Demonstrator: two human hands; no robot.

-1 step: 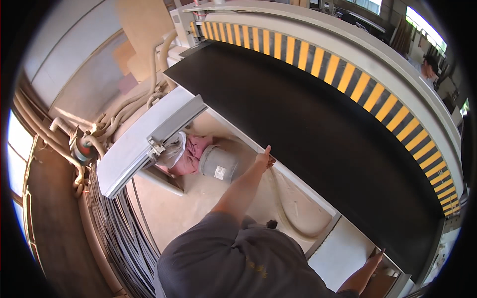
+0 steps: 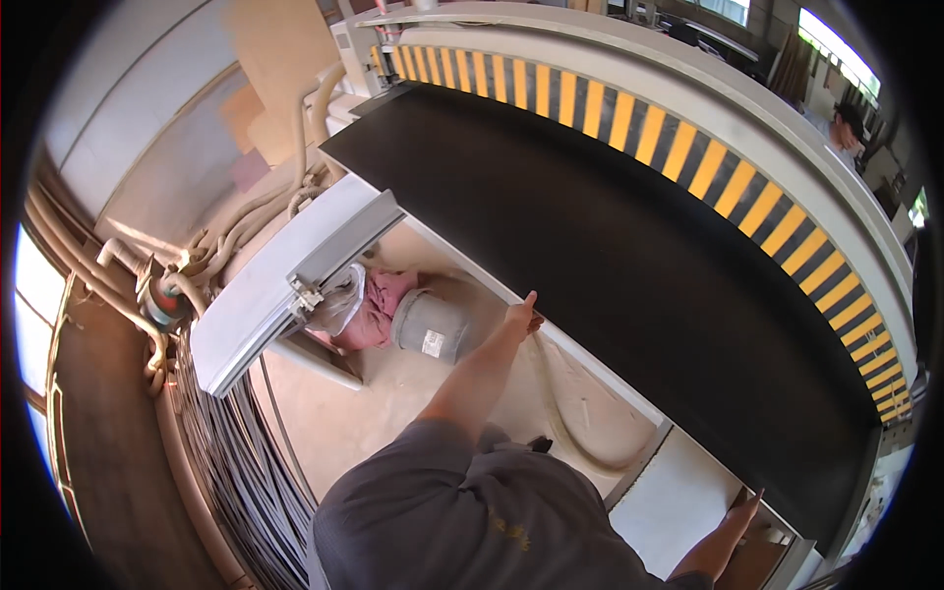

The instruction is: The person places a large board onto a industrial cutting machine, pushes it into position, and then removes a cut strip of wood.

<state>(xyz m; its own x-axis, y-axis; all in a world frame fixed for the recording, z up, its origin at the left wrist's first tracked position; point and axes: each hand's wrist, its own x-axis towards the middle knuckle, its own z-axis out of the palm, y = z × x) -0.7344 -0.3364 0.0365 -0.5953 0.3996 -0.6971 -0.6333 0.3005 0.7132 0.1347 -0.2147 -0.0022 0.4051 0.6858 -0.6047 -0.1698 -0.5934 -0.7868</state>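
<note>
A large flat black panel [image 2: 590, 285] lies in front of a machine beam carrying a yellow and black striped guard [image 2: 629, 128]. My left hand [image 2: 525, 316] grips the panel's near edge around its middle, thumb up at the rim and fingers curled below it. Farther right, my right hand [image 2: 744, 510] is at the same edge close to the near right corner, its thumb against the rim; most of its fingers are hidden under the edge. Both arms are spread apart, and the panel looks level.
A pale sliding rail arm [image 2: 285, 265] juts out left of the panel. Below it are a grey bucket [image 2: 430, 323], pink cloth [image 2: 369, 320] and a hose [image 2: 565, 428]. Long dark strips [image 2: 231, 462] lie at the lower left. Another person [image 2: 844, 133] is at the far right.
</note>
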